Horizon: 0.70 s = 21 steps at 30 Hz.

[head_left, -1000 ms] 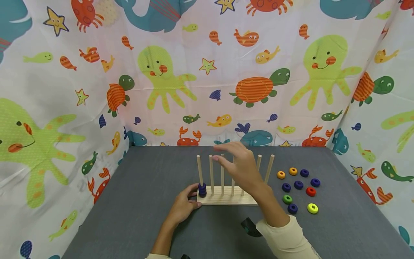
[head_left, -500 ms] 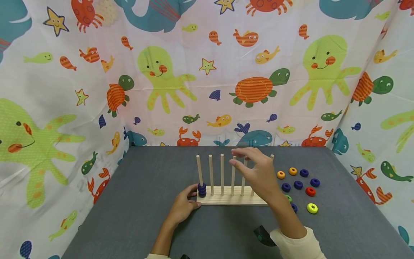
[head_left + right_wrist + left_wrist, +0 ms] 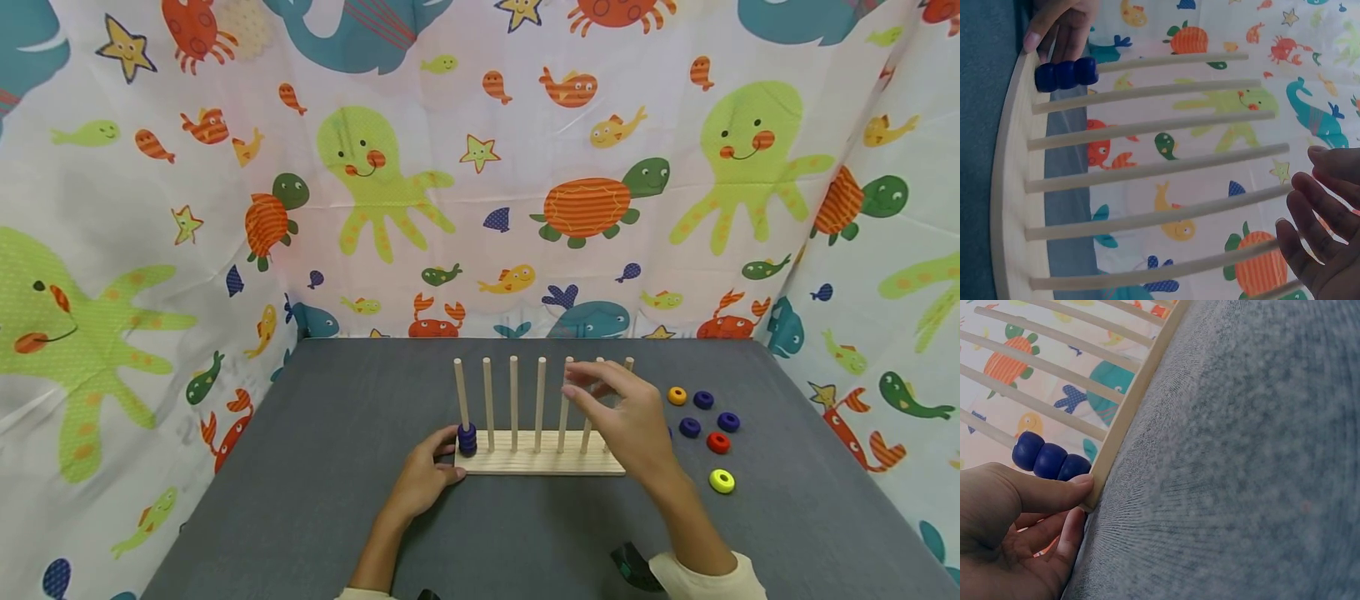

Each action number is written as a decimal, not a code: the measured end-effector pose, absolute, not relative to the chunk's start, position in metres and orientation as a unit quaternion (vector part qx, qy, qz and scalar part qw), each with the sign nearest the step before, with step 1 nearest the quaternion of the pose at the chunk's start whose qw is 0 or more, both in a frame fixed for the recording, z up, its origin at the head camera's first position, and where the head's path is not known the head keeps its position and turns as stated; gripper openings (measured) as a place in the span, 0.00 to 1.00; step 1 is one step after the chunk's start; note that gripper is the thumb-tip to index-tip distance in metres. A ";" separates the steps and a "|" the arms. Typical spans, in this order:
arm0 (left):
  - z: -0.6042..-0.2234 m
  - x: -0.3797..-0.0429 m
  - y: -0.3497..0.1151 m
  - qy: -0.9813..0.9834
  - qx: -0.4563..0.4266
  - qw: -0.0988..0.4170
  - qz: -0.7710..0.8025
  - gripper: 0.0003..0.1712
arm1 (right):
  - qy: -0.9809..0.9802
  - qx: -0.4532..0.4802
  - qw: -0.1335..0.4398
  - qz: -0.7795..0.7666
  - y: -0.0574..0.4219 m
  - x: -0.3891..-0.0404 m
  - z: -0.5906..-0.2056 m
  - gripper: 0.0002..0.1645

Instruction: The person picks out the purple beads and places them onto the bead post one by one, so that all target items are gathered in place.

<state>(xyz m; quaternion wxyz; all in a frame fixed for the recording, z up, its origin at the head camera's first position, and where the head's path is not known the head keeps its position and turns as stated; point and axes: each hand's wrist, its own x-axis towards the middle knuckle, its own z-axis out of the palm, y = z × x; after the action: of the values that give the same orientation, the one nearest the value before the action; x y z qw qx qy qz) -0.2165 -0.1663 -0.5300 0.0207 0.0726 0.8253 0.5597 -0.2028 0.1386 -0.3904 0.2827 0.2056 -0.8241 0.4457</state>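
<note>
A wooden peg rack (image 3: 536,467) stands on the grey table, with several upright pegs in a row. Three dark blue beads (image 3: 1049,460) are stacked on its leftmost peg. My left hand (image 3: 423,475) grips the left end of the base, thumb at the front and fingers behind, as the left wrist view (image 3: 1016,509) confirms. Near the tops of the right-hand pegs, my right hand (image 3: 633,421) is raised with fingers loosely bent and parted. No bead shows between them in the right wrist view. The other pegs carry no beads; the hand partly covers the rightmost ones.
Loose beads lie to the right of the rack: an orange one (image 3: 677,396), several blue ones (image 3: 702,400), a red one (image 3: 718,442) and a yellow one (image 3: 722,481). My right hand and forearm hide part of that area. A sea-animal curtain (image 3: 480,208) hangs behind the table.
My right hand has moved rightward along the peg tops, from the second peg toward the right end, and now covers some loose beads. The left hand and the stacked beads stay put.
</note>
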 end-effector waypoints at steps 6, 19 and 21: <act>-0.530 -0.217 -0.167 0.827 0.069 0.021 0.558 0.39 | -0.830 0.184 0.276 0.449 0.154 -0.201 -0.404 0.16; -0.530 -0.216 -0.165 0.830 0.069 0.019 0.553 0.40 | -0.858 0.115 0.251 0.433 0.192 -0.194 -0.431 0.14; -0.529 -0.216 -0.164 0.831 0.067 0.020 0.552 0.40 | -0.864 0.104 0.241 0.429 0.197 -0.192 -0.434 0.15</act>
<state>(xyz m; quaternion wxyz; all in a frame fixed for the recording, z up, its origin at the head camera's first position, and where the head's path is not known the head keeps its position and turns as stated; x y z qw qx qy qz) -0.2160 -0.1642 -0.5290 0.0196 0.0668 0.8309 0.5521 -0.1916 0.1973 -0.4336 0.2412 0.1039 -0.8643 0.4291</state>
